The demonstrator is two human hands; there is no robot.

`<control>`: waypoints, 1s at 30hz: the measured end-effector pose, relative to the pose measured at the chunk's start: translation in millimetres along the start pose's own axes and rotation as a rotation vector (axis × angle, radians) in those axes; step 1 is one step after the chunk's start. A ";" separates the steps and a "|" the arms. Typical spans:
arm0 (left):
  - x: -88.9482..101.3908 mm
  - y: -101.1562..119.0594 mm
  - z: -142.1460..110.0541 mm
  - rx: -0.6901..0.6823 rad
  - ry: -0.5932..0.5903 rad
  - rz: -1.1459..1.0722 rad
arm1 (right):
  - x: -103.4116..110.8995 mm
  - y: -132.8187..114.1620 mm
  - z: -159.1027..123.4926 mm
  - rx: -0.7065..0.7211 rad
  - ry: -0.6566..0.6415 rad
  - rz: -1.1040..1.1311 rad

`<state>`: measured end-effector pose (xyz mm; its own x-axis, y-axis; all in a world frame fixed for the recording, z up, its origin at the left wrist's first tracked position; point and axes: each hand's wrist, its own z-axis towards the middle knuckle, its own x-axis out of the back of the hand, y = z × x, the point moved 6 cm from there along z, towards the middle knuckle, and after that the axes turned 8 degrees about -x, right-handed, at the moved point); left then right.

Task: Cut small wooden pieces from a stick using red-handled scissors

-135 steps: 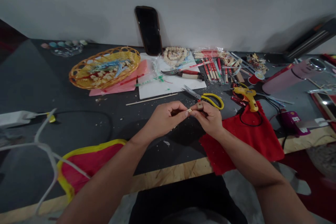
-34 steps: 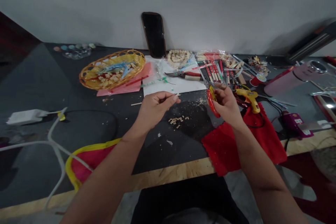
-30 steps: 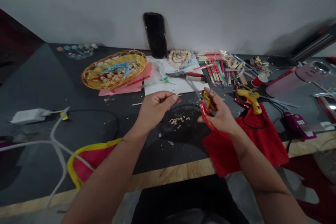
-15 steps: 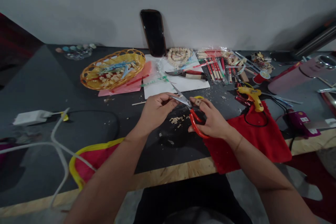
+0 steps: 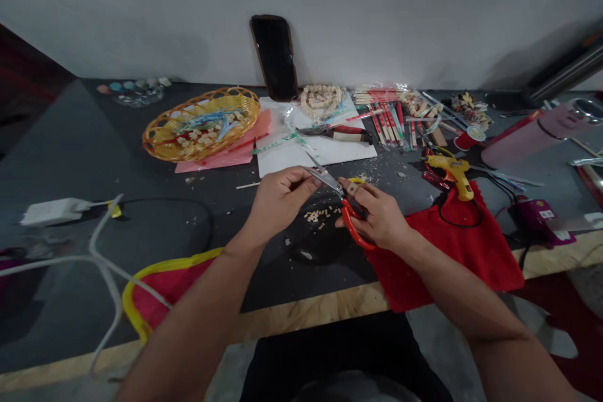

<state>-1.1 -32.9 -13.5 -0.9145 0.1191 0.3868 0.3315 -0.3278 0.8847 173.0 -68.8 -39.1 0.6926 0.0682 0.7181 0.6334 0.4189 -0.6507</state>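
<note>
My right hand (image 5: 377,213) is wrapped round the red-handled scissors (image 5: 349,217) in front of me. Their metal blades point away to the left and stand slightly apart. A small pale square with a dark dot shows on or against my right index finger; which, I cannot tell. My left hand (image 5: 282,201) is pinched closed right by the blades. A tiny pale bit shows between the blades near its fingertips, but what the fingers hold is hidden. Below the scissors, small pale cut pieces (image 5: 313,216) lie scattered on the dark tabletop (image 5: 264,264).
A yellow basket (image 5: 155,144) with pale pieces stands at the back left, beside a leaning phone (image 5: 274,56). Pliers (image 5: 339,132) lie on white paper (image 5: 282,160). To the right are a yellow glue gun (image 5: 450,173), red cloth (image 5: 452,251) and a pink bottle (image 5: 527,138).
The scissor blades have come closer together, and my right hand has tightened on the handles. My left hand stays almost where it was.
</note>
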 end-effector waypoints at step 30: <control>-9.8 -4.1 -4.0 0.087 0.055 -0.191 | 0.4 4.9 -0.1 -0.064 0.044 -0.076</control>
<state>5.6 -36.5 -22.0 -0.9732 0.1191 0.1968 0.1672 -0.2213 0.9608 176.4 -66.9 -42.1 0.6552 -0.0024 0.7555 0.7046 0.3628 -0.6099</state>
